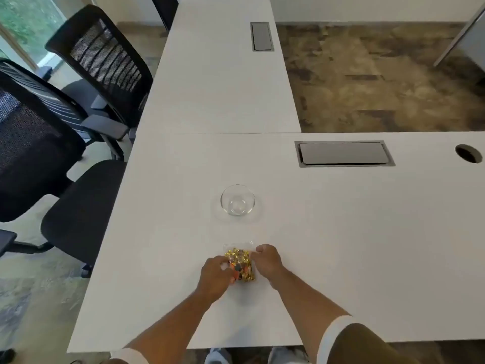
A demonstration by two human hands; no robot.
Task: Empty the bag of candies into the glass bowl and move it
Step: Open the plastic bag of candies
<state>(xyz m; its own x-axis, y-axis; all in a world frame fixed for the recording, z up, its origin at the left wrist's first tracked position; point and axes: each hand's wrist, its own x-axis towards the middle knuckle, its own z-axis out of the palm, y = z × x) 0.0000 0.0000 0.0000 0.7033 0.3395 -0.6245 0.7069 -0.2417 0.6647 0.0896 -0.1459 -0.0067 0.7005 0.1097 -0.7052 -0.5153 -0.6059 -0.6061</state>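
Observation:
A clear plastic bag of candies (241,262), mostly gold-wrapped with a few orange and dark ones, lies on the white table (341,232) near its front edge. My left hand (215,278) grips the bag's left side. My right hand (267,260) pinches its upper right edge. The bag's clear top flap points away from me. A small glass bowl (237,199) with nothing in it stands upright on the table, a short way beyond the bag and apart from both hands.
A grey cable hatch (343,153) and a round cable hole (468,153) sit at the table's back right. A second white table (217,82) extends away. Black mesh office chairs (65,143) stand to the left of the table.

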